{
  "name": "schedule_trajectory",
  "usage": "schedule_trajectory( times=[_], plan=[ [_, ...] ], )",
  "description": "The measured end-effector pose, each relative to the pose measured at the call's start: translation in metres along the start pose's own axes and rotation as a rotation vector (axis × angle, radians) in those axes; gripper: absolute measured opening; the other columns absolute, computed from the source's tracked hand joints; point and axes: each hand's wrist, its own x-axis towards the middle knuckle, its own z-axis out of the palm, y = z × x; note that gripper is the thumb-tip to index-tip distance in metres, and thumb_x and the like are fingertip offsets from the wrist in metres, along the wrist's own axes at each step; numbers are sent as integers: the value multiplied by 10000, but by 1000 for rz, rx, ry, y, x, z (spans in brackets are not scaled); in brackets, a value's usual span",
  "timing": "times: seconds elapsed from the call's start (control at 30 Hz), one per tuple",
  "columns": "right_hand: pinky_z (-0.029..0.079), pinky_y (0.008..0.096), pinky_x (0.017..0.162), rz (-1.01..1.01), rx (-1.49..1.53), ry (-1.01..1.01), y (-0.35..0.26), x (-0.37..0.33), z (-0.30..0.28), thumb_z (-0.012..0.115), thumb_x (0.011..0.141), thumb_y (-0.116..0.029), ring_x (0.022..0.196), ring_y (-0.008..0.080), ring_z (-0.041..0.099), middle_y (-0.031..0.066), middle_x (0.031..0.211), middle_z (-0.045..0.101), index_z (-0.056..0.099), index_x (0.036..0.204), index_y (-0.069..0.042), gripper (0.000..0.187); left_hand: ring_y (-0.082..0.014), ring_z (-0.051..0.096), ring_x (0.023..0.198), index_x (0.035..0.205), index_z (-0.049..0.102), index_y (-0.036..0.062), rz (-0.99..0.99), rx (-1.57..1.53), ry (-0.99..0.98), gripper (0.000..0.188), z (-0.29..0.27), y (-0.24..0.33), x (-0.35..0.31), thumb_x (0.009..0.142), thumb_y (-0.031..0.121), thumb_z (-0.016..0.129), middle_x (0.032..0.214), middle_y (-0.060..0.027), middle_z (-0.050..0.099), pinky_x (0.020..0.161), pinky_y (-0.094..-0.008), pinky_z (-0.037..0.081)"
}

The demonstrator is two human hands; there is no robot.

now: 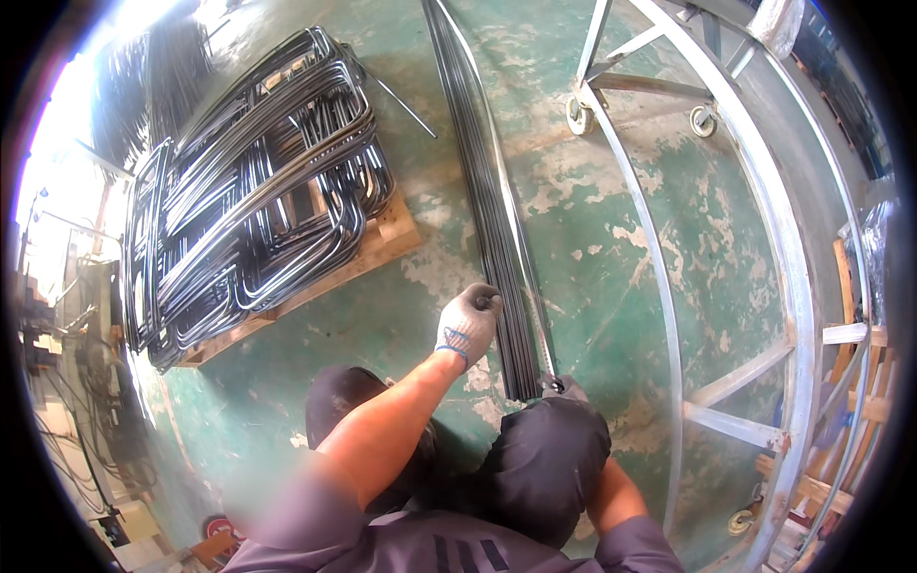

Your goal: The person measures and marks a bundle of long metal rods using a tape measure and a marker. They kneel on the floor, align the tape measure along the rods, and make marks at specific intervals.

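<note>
A long bundle of thin dark metal tubes (489, 229) lies on the floor in front of me, its near end by my right knee. My left hand (468, 323), in a pale glove with dark fingertips, is closed at the bundle's left edge. What its fingers hold, if anything, I cannot make out. Along the bundle's right side runs a narrow light strip (503, 177), partly lifted and bent at its far part. My right hand (565, 388), also gloved, is closed at the strip's near end. My knee hides much of that hand.
At left, bent metal tube frames (277, 191) are stacked on a wooden pallet (390, 229). A single rod (406, 107) sticks out from the stack. On the right stands a large metal frame (778, 239) with casters (579, 116). The green floor (611, 286) has worn patches.
</note>
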Motion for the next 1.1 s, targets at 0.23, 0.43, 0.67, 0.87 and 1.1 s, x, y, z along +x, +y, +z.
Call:
schedule_trajectory(
  times=[0.23, 0.43, 0.67, 0.87, 1.1],
  plan=[
    [576, 462, 895, 72, -147, -14, -31, -14, -14, 738, 944, -279, 950, 361, 755, 209, 984, 750, 692, 1275, -56, 402, -267, 773, 916, 1193, 797, 79, 2, 77, -33, 235, 0, 13, -11, 1048, 254, 734, 992, -144, 803, 879, -376, 605],
    [566, 479, 864, 102, -153, 27, -22, -8, -9, 734, 969, -325, 926, 381, 747, 218, 965, 739, 686, 1196, -60, 352, -248, 769, 901, 1188, 798, 77, -21, 77, -48, 237, 0, 10, -13, 1042, 248, 726, 968, -144, 800, 864, -372, 601],
    [577, 536, 892, 20, -289, 226, -56, -18, -8, 704, 997, -286, 1024, 469, 751, 258, 1043, 761, 698, 1144, -42, 285, -254, 770, 902, 1197, 795, 72, -15, 84, -95, 251, 6, 16, -16, 1026, 244, 731, 973, -144, 805, 860, -378, 599],
    [581, 562, 927, -13, -301, 286, -50, -16, -8, 728, 985, -275, 1058, 498, 735, 264, 1083, 752, 685, 1147, -22, 304, -120, 681, 738, 1237, 783, 57, 7, 80, -91, 267, 9, 10, -13, 1044, 236, 736, 812, -47, 726, 726, -319, 576],
    [583, 551, 921, -16, -328, 284, -61, -14, -5, 735, 988, -245, 1045, 484, 738, 261, 1092, 739, 704, 1160, -19, 285, -117, 667, 721, 1234, 783, 49, 19, 73, -95, 264, 8, 12, -13, 1050, 229, 726, 798, -37, 716, 712, -316, 569]
  ],
)
